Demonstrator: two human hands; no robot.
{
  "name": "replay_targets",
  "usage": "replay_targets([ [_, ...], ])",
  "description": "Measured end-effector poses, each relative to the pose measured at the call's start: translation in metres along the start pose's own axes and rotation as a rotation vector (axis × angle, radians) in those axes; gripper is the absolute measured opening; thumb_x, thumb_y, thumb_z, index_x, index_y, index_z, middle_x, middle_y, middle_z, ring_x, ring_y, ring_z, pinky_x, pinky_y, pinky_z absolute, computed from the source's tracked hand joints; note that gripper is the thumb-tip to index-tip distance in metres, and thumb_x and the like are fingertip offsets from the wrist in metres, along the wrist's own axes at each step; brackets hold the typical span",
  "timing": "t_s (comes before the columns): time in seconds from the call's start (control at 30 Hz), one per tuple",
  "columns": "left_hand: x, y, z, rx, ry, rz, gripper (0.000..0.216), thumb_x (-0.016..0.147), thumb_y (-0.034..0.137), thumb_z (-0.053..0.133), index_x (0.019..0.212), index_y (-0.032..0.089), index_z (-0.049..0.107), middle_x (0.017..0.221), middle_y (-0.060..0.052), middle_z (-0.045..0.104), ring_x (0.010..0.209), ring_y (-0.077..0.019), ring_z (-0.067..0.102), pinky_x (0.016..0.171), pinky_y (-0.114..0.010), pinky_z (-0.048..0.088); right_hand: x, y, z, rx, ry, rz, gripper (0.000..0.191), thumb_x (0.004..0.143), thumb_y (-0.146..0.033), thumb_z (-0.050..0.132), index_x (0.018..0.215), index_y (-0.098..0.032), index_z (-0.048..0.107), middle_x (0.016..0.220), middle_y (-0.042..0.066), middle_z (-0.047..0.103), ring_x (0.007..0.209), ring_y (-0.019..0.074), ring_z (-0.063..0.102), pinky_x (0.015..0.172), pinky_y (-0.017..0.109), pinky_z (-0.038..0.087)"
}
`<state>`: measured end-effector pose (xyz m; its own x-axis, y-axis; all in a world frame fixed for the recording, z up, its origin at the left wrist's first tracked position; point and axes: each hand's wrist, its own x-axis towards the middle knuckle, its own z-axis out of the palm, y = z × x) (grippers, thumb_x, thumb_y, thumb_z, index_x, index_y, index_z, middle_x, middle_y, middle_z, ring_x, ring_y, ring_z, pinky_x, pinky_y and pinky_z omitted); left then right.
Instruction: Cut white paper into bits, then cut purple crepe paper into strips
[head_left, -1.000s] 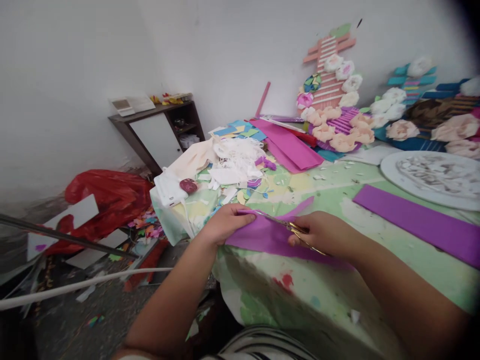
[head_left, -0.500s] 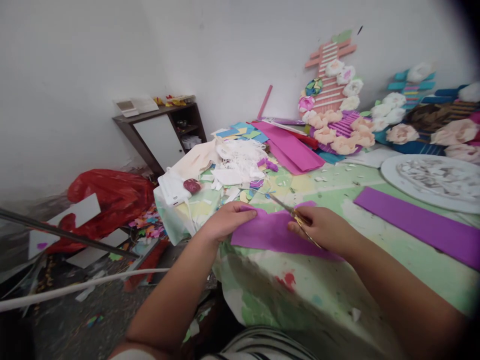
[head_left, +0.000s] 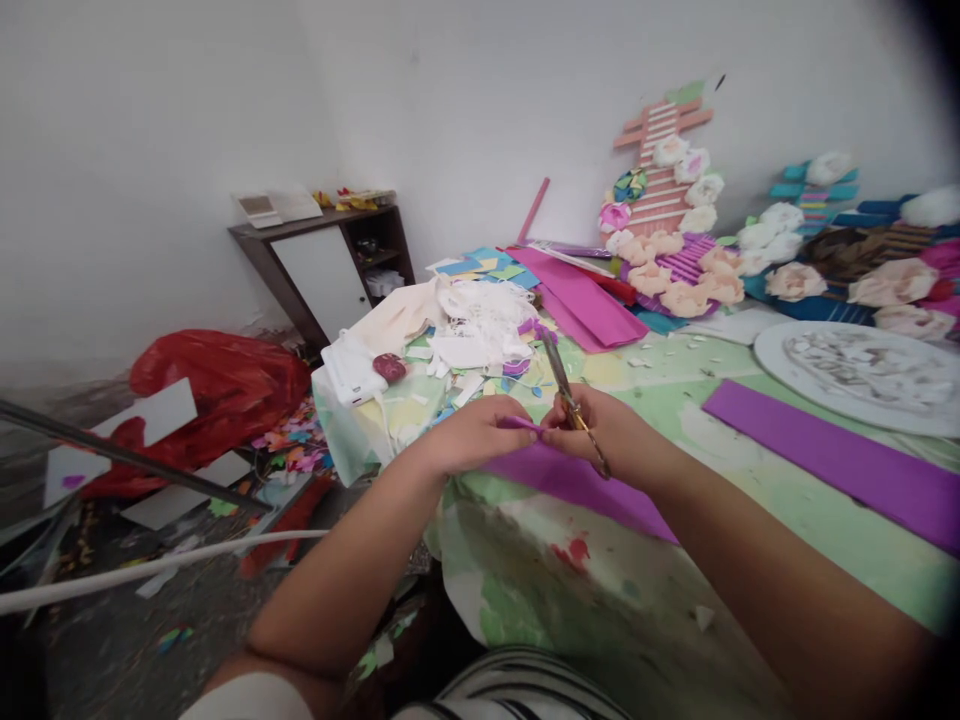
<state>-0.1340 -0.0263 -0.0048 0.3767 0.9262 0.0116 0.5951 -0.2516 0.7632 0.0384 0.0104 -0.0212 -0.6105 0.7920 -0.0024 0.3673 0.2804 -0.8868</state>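
Observation:
A sheet of purple crepe paper point(head_left: 581, 490) hangs from my hands over the near edge of the table. My left hand point(head_left: 484, 432) pinches its upper edge between thumb and fingers. Close beside it, almost touching, my right hand point(head_left: 596, 425) grips a pair of scissors point(head_left: 559, 375) with gold-coloured handles, its blades together and pointing up and away. The thumb and fingertip of that hand also meet at the paper's upper edge. Part of the paper is hidden behind my right hand and forearm.
A folded purple paper strip point(head_left: 832, 460) lies at right, near a white plate point(head_left: 772, 345) of scraps. White shredded paper point(head_left: 487, 315), a white power bank point(head_left: 349, 370) and pink paper point(head_left: 585, 305) cover the far side. Flower-decorated crafts point(head_left: 667, 220) lean on the wall. A red bag point(head_left: 217, 390) lies at left.
My right hand has moved left, up against my left hand, and now pinches the paper's edge. The scissors have swung more upright and their blades have come off the paper.

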Motion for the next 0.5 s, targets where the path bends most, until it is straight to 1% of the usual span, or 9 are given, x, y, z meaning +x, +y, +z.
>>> replay_targets([
  [0.07,-0.001,0.002,-0.004,0.002,-0.047,0.02,0.024,0.07,0.029,0.041,0.078,0.015,0.059,0.084,-0.001,0.055,0.076,-0.0125,0.05,0.068,-0.02,0.037,0.0,-0.004,-0.002,0.001,0.0,-0.007,0.022,0.062,-0.034,0.053,0.071,-0.021,0.039,0.067,-0.002,0.053,0.057,0.0102,0.047,0.05,0.023,0.036],
  [0.13,-0.001,0.004,-0.006,-0.012,-0.086,0.008,0.025,0.07,0.031,0.041,0.077,0.016,0.059,0.086,-0.001,0.055,0.077,-0.0128,0.05,0.069,-0.02,0.037,0.0,-0.009,-0.007,-0.032,0.019,-0.008,0.022,0.062,-0.034,0.053,0.07,-0.02,0.039,0.065,-0.003,0.053,0.054,0.0095,0.046,0.048,0.022,0.036],
  [0.2,0.0,0.005,-0.008,-0.041,-0.103,-0.044,0.025,0.069,0.034,0.042,0.078,0.016,0.058,0.088,-0.001,0.055,0.077,-0.0133,0.05,0.068,-0.021,0.037,0.001,-0.014,-0.015,-0.081,0.073,-0.003,0.022,0.062,-0.035,0.053,0.069,-0.02,0.039,0.064,-0.003,0.052,0.051,0.0085,0.045,0.046,0.022,0.035],
  [0.27,0.0,0.005,-0.009,-0.071,-0.087,-0.091,0.026,0.068,0.036,0.044,0.079,0.017,0.058,0.089,-0.001,0.055,0.077,-0.0139,0.051,0.067,-0.022,0.038,0.003,-0.015,-0.027,-0.152,0.164,0.022,0.023,0.061,-0.037,0.054,0.069,-0.02,0.041,0.064,-0.003,0.051,0.048,0.0074,0.043,0.045,0.021,0.034],
  [0.33,0.0,0.004,-0.01,-0.097,-0.053,-0.111,0.027,0.068,0.037,0.044,0.081,0.018,0.057,0.089,-0.001,0.056,0.077,-0.014,0.051,0.066,-0.023,0.038,0.003,-0.013,-0.044,-0.267,0.307,0.086,0.025,0.061,-0.04,0.053,0.071,-0.019,0.043,0.063,-0.002,0.049,0.045,0.0066,0.041,0.042,0.021,0.032],
  [0.4,-0.001,0.002,-0.012,-0.122,-0.007,-0.095,0.026,0.067,0.037,0.045,0.081,0.018,0.057,0.09,-0.001,0.055,0.08,-0.0139,0.05,0.069,-0.023,0.038,0.002,-0.007,-0.068,-0.434,0.523,0.17,0.029,0.061,-0.044,0.05,0.073,-0.018,0.045,0.062,0.0,0.048,0.044,0.0066,0.039,0.041,0.022,0.029],
  [0.43,-0.001,0.001,-0.012,-0.136,0.018,-0.083,0.026,0.067,0.037,0.046,0.081,0.018,0.058,0.091,-0.001,0.055,0.082,-0.0138,0.05,0.071,-0.023,0.037,0.001,-0.003,-0.082,-0.534,0.633,0.196,0.031,0.063,-0.046,0.048,0.074,-0.017,0.046,0.062,0.001,0.048,0.046,0.0071,0.039,0.042,0.022,0.029],
  [0.5,-0.001,-0.001,-0.013,-0.178,0.063,-0.074,0.025,0.066,0.037,0.047,0.08,0.018,0.058,0.093,-0.002,0.054,0.084,-0.014,0.049,0.072,-0.023,0.037,-0.005,0.006,-0.11,-0.831,0.844,0.257,0.034,0.065,-0.048,0.044,0.074,-0.015,0.047,0.064,0.004,0.049,0.053,0.0095,0.04,0.046,0.025,0.027],
])
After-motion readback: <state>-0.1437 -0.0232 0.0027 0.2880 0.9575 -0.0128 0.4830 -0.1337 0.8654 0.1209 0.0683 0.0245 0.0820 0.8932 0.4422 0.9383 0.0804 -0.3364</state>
